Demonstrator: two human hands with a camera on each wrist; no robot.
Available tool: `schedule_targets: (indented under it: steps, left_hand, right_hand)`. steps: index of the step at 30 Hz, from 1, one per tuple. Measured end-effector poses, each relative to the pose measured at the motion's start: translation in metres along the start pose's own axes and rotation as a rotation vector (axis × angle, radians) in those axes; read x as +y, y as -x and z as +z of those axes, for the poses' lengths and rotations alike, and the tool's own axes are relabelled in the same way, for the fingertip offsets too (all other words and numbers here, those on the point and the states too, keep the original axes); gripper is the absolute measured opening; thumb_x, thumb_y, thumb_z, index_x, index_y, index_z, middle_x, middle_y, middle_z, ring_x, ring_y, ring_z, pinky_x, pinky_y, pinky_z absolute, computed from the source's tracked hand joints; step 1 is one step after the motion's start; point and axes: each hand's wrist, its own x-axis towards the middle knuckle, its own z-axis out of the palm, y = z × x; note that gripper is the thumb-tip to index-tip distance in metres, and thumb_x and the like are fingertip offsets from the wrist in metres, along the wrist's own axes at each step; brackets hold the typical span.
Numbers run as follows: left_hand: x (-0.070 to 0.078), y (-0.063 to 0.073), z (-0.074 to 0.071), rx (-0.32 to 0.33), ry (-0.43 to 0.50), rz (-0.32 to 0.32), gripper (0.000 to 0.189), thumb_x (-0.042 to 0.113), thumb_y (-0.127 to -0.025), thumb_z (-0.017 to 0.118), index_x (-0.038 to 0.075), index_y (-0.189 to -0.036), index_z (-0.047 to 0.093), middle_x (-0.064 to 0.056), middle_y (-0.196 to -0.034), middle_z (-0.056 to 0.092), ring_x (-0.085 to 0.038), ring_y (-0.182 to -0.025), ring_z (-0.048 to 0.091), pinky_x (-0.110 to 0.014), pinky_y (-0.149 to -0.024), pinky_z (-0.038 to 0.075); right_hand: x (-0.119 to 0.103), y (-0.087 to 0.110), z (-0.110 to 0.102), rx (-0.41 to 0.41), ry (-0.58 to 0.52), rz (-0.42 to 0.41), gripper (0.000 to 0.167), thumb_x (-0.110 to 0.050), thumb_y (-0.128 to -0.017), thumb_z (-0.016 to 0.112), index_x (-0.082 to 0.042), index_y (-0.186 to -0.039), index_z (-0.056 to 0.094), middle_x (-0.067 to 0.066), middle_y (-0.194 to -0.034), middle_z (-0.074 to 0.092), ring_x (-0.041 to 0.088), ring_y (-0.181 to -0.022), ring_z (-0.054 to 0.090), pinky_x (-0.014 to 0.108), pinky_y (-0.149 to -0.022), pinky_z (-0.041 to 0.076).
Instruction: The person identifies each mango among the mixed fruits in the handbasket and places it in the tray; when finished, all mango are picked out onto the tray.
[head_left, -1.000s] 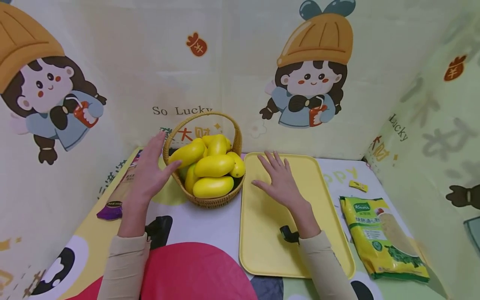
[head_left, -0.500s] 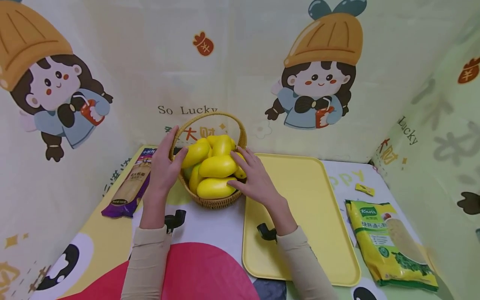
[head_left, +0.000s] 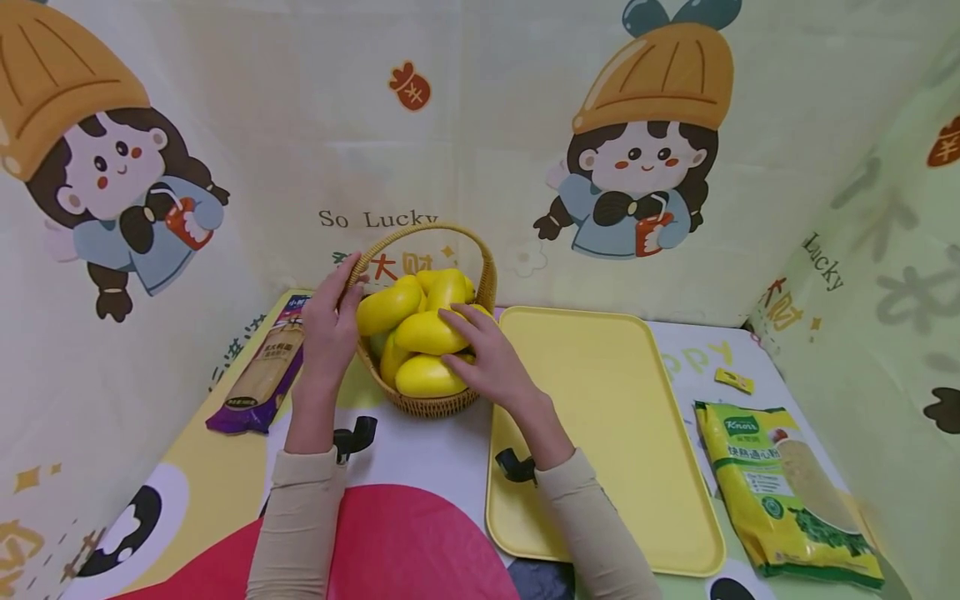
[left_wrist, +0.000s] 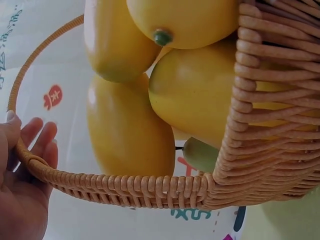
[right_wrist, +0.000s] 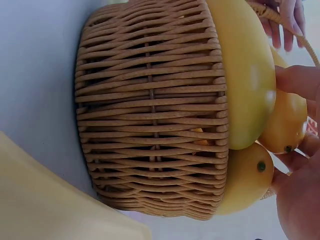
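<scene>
1. Since a second ago, both our hands have closed in: our left hand [head_left: 330, 329] is at the basket's arch, and our right hand [head_left: 491, 354] has swung from above the tray to the fruit.
2. Behind everything stands the printed backdrop [head_left: 480, 158], with cartoon figures and lettering.
3. Before us lies the patterned table cover [head_left: 420, 525].
4. On it we see the yellow tray [head_left: 607, 467], lengthwise under our right forearm.
5. Just beside its left edge sits the wicker basket [head_left: 435, 407], upright and heaped with yellow mangoes.
6. We have its handle [head_left: 490, 283] between our left thumb and fingers, which bend about its left side.
7. Right of the tray lies the green-and-yellow Knorr bag [head_left: 780, 492], printed side up.
8. Left of the basket, near our left wrist, lies the long purple packet [head_left: 262, 367].
9. Our right thumb and bent fingers, spread wide, lie round the right end of the middle mango [head_left: 423, 333] in the basket; how firmly, we cannot tell.
10. Above the Knorr bag, well apart from our hands, rests the small yellow sachet [head_left: 733, 381].
</scene>
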Motion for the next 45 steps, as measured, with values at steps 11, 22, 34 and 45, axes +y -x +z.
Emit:
schedule_targets:
  steps: [11,22,34,45]
  left_hand:
    - [0.008,-0.002,-0.005,0.027,0.097,-0.031,0.038,0.022,-0.101,0.055,0.027,-0.139,0.059,-0.004,-0.125,0.071,-0.015,-0.119,0.065,-0.014,-0.097,0.051]
    - [0.014,-0.002,-0.009,0.034,0.138,-0.092,0.038,0.021,-0.099,0.059,0.022,-0.137,0.061,-0.005,-0.124,0.072,-0.012,-0.117,0.067,-0.015,-0.094,0.053]
    - [0.011,-0.002,-0.006,0.024,0.152,-0.119,0.037,0.025,-0.099,0.06,0.018,-0.135,0.064,-0.006,-0.122,0.072,-0.01,-0.111,0.069,-0.015,-0.091,0.054]
    - [0.01,-0.005,-0.008,0.025,0.172,-0.139,0.036,0.024,-0.098,0.061,0.017,-0.134,0.064,-0.009,-0.122,0.072,-0.007,-0.11,0.068,-0.014,-0.09,0.054]
  right_hand:
    - [0.002,0.002,-0.008,0.15,-0.153,0.002,0.055,-0.018,-0.084,0.081,-0.014,-0.135,0.06,0.008,-0.137,0.055,0.024,-0.125,0.054,0.039,-0.107,0.05]
    - [0.021,0.015,-0.035,0.282,-0.222,0.108,0.054,-0.013,-0.083,0.081,-0.015,-0.133,0.062,0.006,-0.133,0.058,0.021,-0.12,0.056,0.038,-0.101,0.052]
    - [0.068,0.038,-0.055,0.434,-0.248,0.289,0.055,-0.007,-0.082,0.081,-0.011,-0.134,0.062,0.011,-0.134,0.058,0.026,-0.12,0.055,0.042,-0.098,0.051]
    - [0.096,0.05,-0.037,0.484,-0.241,0.532,0.051,-0.015,-0.084,0.079,-0.009,-0.131,0.063,0.014,-0.128,0.06,0.028,-0.11,0.054,0.042,-0.095,0.049]
